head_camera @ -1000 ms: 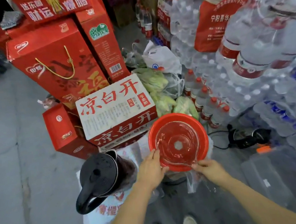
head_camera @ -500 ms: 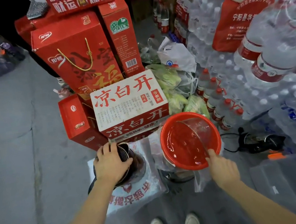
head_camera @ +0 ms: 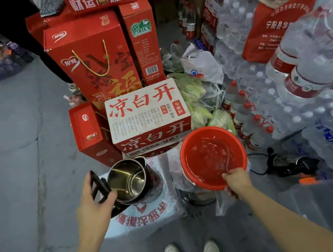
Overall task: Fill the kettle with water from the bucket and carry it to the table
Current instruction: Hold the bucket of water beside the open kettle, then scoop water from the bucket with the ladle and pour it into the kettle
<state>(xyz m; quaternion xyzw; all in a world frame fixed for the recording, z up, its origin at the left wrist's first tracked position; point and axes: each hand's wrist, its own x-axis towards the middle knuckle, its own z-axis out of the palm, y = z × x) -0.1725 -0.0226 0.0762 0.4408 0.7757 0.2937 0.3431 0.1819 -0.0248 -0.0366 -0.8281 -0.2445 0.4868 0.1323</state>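
Head view: left grip (head_camera: pixel 93 203) wraps kettle (head_camera: pixel 127 180) handle; right grip (head_camera: pixel 237 182) pinches bucket (head_camera: pixel 187 144) rim, fingertips hidden.

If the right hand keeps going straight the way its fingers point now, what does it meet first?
The right hand is at the near rim of the red plastic bucket, fingers pointing up-image over it. Straight on, it would probably meet the clear ladle-like scoop and the water; depth is unclear.

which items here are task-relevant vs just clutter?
In play:
kettle, lid open, held by left hand
red bucket of water
clear ladle in it, held by right hand

Clutter:
white carton
red gift boxes
bottled water packs
bagged greens
black cord
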